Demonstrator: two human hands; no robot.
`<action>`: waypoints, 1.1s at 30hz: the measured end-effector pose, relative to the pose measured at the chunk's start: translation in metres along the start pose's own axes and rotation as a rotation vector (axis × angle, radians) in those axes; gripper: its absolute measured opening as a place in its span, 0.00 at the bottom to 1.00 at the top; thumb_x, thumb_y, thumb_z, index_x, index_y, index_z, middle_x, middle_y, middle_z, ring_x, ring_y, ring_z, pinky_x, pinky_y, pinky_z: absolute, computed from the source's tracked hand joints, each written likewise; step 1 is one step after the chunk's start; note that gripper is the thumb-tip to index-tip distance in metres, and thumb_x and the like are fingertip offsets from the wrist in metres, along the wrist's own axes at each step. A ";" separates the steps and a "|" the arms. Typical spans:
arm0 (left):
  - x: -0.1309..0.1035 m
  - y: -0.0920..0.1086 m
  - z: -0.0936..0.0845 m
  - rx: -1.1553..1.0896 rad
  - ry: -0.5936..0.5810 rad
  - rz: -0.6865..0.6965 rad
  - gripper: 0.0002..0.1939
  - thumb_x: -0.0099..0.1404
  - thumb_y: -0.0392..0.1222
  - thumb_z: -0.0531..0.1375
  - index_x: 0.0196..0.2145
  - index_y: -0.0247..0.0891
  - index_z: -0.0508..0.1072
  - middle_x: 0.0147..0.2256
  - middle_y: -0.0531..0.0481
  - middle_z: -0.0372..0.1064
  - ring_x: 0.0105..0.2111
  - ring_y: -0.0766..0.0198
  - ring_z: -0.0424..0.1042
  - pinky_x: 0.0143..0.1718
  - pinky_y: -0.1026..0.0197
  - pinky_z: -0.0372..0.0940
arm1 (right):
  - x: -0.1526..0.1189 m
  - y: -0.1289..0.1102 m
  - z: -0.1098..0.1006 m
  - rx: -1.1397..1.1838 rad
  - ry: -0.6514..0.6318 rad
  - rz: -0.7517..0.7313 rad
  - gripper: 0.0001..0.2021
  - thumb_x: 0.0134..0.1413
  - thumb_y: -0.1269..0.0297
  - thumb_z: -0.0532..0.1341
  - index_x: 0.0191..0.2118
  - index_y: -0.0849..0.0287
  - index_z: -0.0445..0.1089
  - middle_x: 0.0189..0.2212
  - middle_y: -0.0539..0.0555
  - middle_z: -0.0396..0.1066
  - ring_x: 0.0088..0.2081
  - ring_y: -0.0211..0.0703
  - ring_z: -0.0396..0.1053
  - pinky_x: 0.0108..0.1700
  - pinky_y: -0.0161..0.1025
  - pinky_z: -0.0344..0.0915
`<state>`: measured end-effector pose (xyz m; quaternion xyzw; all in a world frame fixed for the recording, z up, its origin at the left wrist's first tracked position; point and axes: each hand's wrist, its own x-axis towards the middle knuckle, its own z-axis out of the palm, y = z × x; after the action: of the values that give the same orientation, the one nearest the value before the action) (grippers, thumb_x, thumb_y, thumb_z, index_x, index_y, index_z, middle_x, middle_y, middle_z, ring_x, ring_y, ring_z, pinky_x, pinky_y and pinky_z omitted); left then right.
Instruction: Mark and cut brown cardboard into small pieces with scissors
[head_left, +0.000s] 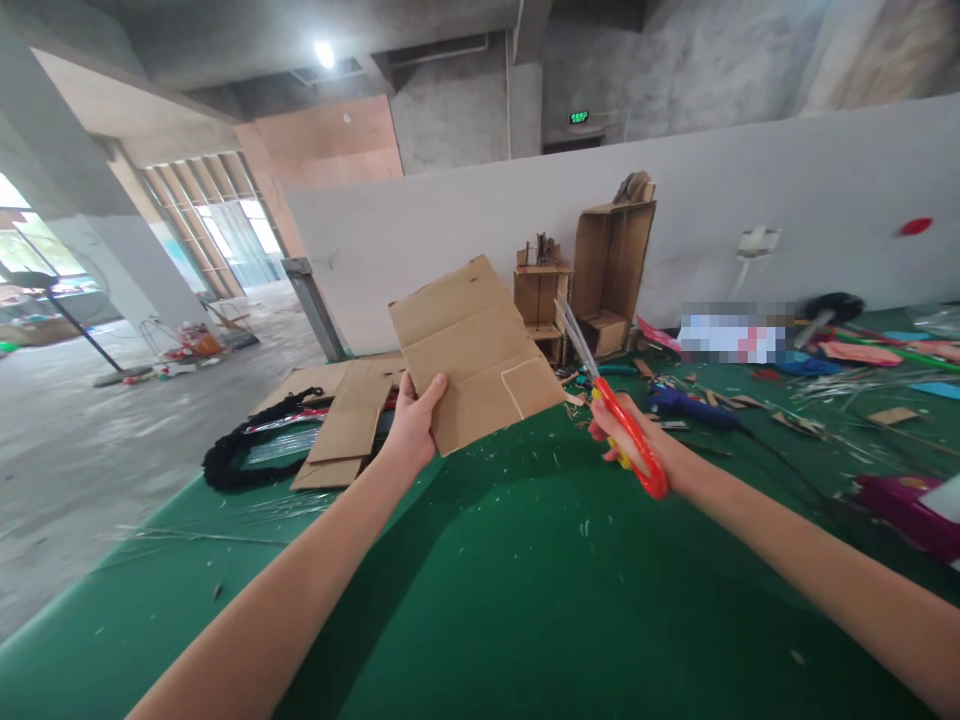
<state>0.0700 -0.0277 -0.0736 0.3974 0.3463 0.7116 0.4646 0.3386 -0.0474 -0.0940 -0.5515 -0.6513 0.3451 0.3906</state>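
Note:
My left hand grips a flat piece of cardboard by its lower left edge, thumb on the near face. The sheet is held up and tilted above the table, with a pale drawn outline near its right corner. In my right hand is a pair of scissors with red and yellow handles. The blades point up and away, just right of the cardboard and apart from its right corner as far as I can see. Whether the blades are parted is hard to make out.
The green table carries more cardboard and a black fuzzy loop at left. Behind stand cardboard box structures. To the right lie a blue glue gun, scraps, wires and a magenta object. A white partition runs behind.

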 end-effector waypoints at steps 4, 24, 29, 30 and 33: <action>0.001 -0.001 0.008 -0.065 0.038 0.049 0.24 0.52 0.38 0.65 0.46 0.48 0.65 0.49 0.51 0.68 0.48 0.59 0.69 0.47 0.56 0.67 | -0.004 -0.007 0.003 -0.068 -0.031 -0.008 0.26 0.51 0.37 0.49 0.43 0.56 0.55 0.34 0.56 0.67 0.35 0.46 0.67 0.25 0.37 0.66; -0.008 -0.008 0.003 -0.057 0.013 -0.009 0.17 0.54 0.40 0.63 0.42 0.46 0.67 0.49 0.52 0.69 0.48 0.59 0.68 0.47 0.56 0.66 | -0.022 -0.028 0.000 -0.191 -0.019 -0.120 0.19 0.53 0.41 0.50 0.34 0.54 0.52 0.18 0.44 0.58 0.20 0.39 0.61 0.22 0.37 0.56; -0.010 -0.009 0.001 -0.064 -0.038 -0.023 0.18 0.55 0.41 0.63 0.44 0.47 0.67 0.49 0.52 0.69 0.48 0.60 0.69 0.47 0.56 0.66 | -0.020 -0.031 -0.006 -0.300 -0.057 -0.109 0.19 0.53 0.43 0.51 0.35 0.55 0.52 0.17 0.45 0.58 0.21 0.41 0.62 0.23 0.38 0.56; -0.011 -0.010 0.001 -0.072 -0.055 -0.028 0.18 0.54 0.41 0.63 0.44 0.47 0.67 0.49 0.53 0.69 0.47 0.60 0.69 0.47 0.56 0.66 | -0.020 -0.033 -0.006 -0.306 -0.072 -0.116 0.18 0.53 0.44 0.51 0.35 0.55 0.52 0.17 0.45 0.58 0.21 0.41 0.62 0.23 0.38 0.56; -0.015 -0.013 0.004 -0.086 -0.106 -0.026 0.18 0.55 0.41 0.64 0.44 0.48 0.67 0.49 0.53 0.69 0.46 0.61 0.69 0.47 0.56 0.66 | -0.021 -0.036 -0.006 -0.300 -0.088 -0.137 0.17 0.53 0.46 0.52 0.34 0.55 0.51 0.18 0.46 0.59 0.21 0.42 0.63 0.23 0.39 0.58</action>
<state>0.0823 -0.0373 -0.0869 0.4095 0.2954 0.6977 0.5082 0.3298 -0.0738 -0.0621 -0.5425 -0.7479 0.2402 0.2976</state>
